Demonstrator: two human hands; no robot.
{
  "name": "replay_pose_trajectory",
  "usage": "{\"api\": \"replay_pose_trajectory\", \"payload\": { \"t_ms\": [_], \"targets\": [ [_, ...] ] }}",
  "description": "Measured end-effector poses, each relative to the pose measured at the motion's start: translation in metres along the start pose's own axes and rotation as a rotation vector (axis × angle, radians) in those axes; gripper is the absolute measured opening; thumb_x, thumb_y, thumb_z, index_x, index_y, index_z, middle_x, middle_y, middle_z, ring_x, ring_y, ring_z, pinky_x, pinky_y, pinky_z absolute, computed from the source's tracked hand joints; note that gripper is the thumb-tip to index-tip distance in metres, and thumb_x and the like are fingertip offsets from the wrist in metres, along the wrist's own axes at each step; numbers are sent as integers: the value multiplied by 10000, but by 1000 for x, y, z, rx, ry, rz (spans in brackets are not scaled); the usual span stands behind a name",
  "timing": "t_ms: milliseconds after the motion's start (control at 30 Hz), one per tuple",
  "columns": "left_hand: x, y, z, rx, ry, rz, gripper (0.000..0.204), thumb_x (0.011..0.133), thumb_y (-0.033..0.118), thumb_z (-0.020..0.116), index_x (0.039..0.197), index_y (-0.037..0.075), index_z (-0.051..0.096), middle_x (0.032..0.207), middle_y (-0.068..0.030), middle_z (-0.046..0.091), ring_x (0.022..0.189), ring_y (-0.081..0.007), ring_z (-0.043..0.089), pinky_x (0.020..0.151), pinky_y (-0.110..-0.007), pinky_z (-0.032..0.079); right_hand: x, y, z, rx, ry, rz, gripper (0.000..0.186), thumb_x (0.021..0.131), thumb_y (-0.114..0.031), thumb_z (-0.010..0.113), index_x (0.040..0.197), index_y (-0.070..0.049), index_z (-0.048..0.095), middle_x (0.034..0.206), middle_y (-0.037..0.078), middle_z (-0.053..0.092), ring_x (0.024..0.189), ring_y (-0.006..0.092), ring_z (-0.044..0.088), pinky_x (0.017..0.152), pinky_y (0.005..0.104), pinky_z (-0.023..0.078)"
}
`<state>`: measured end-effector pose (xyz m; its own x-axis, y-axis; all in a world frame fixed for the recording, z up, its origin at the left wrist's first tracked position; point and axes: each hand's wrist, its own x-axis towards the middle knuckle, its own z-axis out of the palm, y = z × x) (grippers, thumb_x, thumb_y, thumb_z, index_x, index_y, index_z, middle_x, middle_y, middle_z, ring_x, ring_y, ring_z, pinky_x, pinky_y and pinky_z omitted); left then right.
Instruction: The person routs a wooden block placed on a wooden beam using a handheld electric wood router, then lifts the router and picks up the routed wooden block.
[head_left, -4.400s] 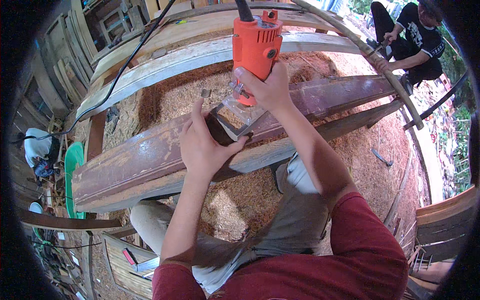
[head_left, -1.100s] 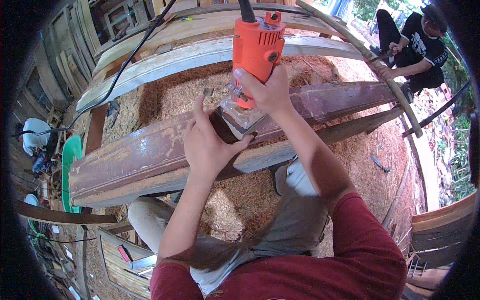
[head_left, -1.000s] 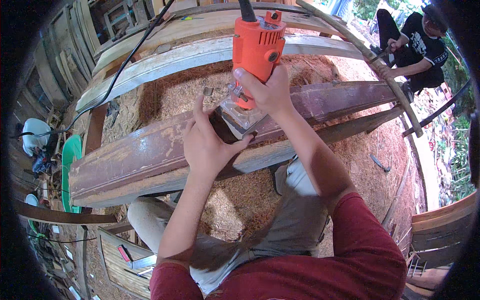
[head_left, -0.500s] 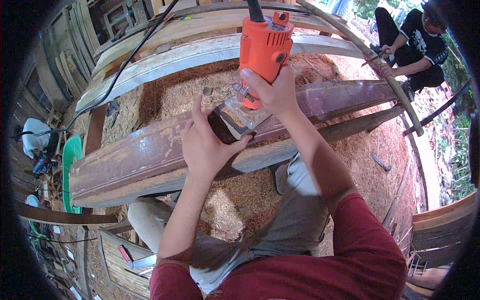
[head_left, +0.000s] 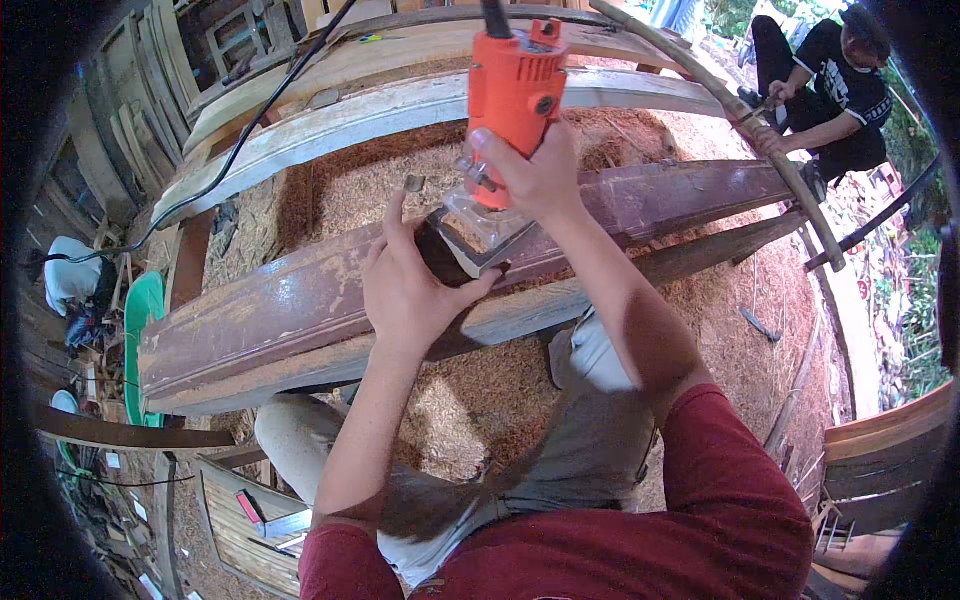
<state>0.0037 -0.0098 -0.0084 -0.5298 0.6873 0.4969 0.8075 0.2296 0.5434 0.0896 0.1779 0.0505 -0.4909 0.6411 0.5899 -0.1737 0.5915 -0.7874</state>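
My right hand (head_left: 530, 175) grips an orange corded router (head_left: 510, 95) with a metal clamp and a clear base. The router's base (head_left: 485, 218) sits on a small dark-sided wooden block (head_left: 450, 250) on a long, worn maroon-painted beam (head_left: 270, 300), which crosses in front of me above my legs. My left hand (head_left: 415, 290) holds the block, thumb along its near side and fingers at its left, with the index finger raised. The cutting bit is hidden. A small brownish piece (head_left: 415, 183) shows just beyond my left fingertips.
At upper right, a crouching co-worker (head_left: 830, 90) holds a long pole (head_left: 810, 190). A pale plank (head_left: 260, 150) runs behind the beam; a black cable (head_left: 220, 180) crosses it. At left are a green basin (head_left: 140, 300) and a white bundle (head_left: 70, 270). Wood shavings (head_left: 450, 420) cover the floor.
Since half a second ago, the router and my right hand have shifted slightly left, back near where they were a second ago. My left hand stays round the block.
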Motion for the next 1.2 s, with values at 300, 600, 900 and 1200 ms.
{"api": "replay_pose_trajectory", "payload": {
  "t_ms": [300, 600, 900, 1200],
  "targets": [
    [0, 0, 1, 22, 67, 64, 1347, 580, 492, 1019, 1591, -21, 291, 1068, -180, 756, 940, -414, 735, 847, -480, 599, -2, -5, 8, 152, -87, -33, 523, 813, -302, 892, 1197, -10, 690, 1029, 91, 775, 904, 186, 736, 859, 363, 590],
    [-1, -2, 0, 19, 83, 83, 1355, 586, 488, 1018, 1601, -22, 280, 1077, -179, 747, 960, -409, 729, 865, -474, 600, -9, -15, 1, 160, -98, 1, 518, 814, -295, 890, 1202, -16, 691, 1052, 94, 770, 931, 193, 729, 881, 373, 585],
    [-1, -4, 3, 3, 115, 117, 1329, 591, 476, 1018, 1591, -31, 305, 1085, -164, 748, 940, -396, 730, 840, -465, 605, -10, -12, -7, 168, -52, -37, 499, 829, -289, 886, 1193, -9, 692, 1057, 87, 772, 915, 179, 734, 852, 350, 590],
    [-2, -3, 0, 20, 105, 104, 1348, 587, 490, 1019, 1601, -21, 293, 1081, -164, 744, 940, -404, 726, 838, -474, 601, -4, -2, -14, 78, -33, 0, 461, 844, -306, 880, 1161, -18, 708, 968, 80, 778, 851, 169, 742, 797, 352, 601]
  ]
}}
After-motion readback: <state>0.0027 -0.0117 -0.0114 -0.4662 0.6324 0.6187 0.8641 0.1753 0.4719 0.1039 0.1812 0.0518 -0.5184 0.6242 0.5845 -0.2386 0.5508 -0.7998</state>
